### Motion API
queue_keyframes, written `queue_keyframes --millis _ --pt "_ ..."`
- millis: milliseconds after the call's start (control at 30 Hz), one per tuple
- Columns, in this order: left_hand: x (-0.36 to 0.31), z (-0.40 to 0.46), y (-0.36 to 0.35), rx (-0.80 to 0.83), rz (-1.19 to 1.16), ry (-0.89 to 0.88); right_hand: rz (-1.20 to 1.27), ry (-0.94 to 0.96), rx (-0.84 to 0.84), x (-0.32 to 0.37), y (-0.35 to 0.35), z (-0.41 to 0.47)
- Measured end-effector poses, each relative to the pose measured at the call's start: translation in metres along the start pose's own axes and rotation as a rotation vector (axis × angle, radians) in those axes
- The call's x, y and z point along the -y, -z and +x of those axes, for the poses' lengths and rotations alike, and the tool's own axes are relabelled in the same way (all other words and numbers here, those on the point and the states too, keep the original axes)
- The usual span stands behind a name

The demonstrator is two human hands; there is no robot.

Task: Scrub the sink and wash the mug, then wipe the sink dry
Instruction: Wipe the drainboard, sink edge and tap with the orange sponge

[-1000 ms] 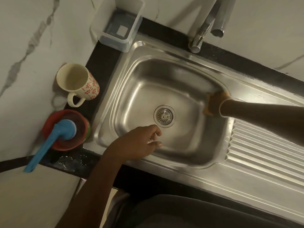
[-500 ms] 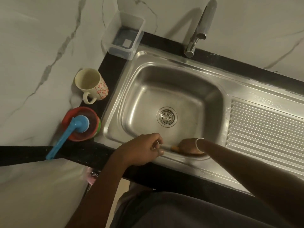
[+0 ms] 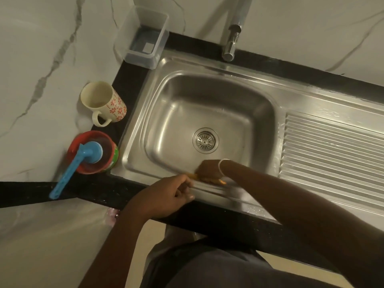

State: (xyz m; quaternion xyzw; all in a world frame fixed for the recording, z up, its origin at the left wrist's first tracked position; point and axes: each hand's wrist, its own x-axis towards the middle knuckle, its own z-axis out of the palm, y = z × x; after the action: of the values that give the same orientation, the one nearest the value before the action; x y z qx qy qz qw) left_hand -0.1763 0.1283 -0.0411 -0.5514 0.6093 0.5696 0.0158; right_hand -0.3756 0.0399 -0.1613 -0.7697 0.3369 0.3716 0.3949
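Pressing an orange scrubber [image 3: 220,181] against the sink [image 3: 209,192] front rim, your right hand [image 3: 208,170] gripped it; your left hand [image 3: 166,196], fingers loosely curled, held nothing and braced the rim.

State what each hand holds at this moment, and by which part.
The right hand presses an orange scrub pad against the sink's near rim; its grip covers the pad's top, only edges showing. The left hand rests loosely curled on the rim, holding nothing.
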Motion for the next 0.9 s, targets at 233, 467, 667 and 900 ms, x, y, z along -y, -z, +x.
queue_keyframes --millis 233,467,667,900 --pt "-0.002 0.015 0.009 0.008 -0.024 -0.021 -0.334 -0.23 0.167 -0.059 -0.016 -0.035" --pt "0.017 0.024 0.026 0.003 -0.067 0.017 -0.605 -0.429 0.047 -0.127 0.043 -0.016" --pt "0.022 0.039 0.037 -0.001 -0.066 0.001 -0.513 -0.499 -0.323 -0.183 0.08 -0.004" --pt "0.005 0.072 0.049 -0.048 -0.124 -0.019 -0.339 -0.559 -0.257 -0.143 0.006 0.023"
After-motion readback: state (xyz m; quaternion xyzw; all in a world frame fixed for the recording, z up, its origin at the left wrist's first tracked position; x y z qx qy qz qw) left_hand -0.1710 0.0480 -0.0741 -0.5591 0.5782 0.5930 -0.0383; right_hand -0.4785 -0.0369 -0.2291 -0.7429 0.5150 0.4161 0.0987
